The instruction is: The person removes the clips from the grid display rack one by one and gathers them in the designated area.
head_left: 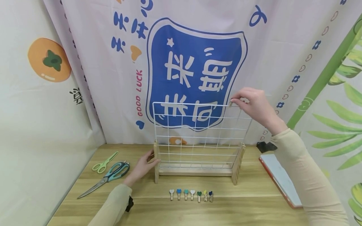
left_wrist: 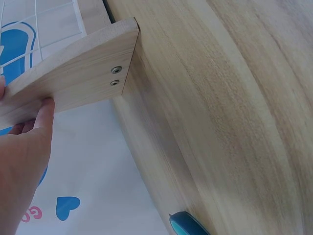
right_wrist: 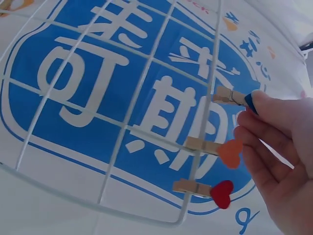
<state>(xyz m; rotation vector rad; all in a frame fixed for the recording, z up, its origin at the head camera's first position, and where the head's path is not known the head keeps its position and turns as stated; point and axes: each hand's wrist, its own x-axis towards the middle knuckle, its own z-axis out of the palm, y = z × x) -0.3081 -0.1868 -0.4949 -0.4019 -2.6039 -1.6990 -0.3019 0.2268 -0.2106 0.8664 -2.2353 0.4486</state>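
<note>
A white wire grid (head_left: 192,104) stands upright in a wooden stand (head_left: 195,172) on the table. At its top edge, toward the right, my right hand (head_left: 255,105) pinches a small wooden clothespin (right_wrist: 228,95) by its dark blue end; in the right wrist view its jaws are at the top wire. Beside it, a clothespin with an orange heart (right_wrist: 230,153) and one with a red heart (right_wrist: 222,194) are clipped to the same wire. Thumb and fingers of my left hand (head_left: 142,168) grip the stand's left wooden side piece (left_wrist: 83,73), seen close in the left wrist view.
In front of the stand lies a row of several heart-topped clothespins (head_left: 186,194). Green scissors (head_left: 105,162) and larger teal-handled scissors (head_left: 106,179) are at the left. A flat, red-edged white object (head_left: 282,179) lies at the right, partly behind my right arm. A printed curtain (head_left: 121,84) hangs behind.
</note>
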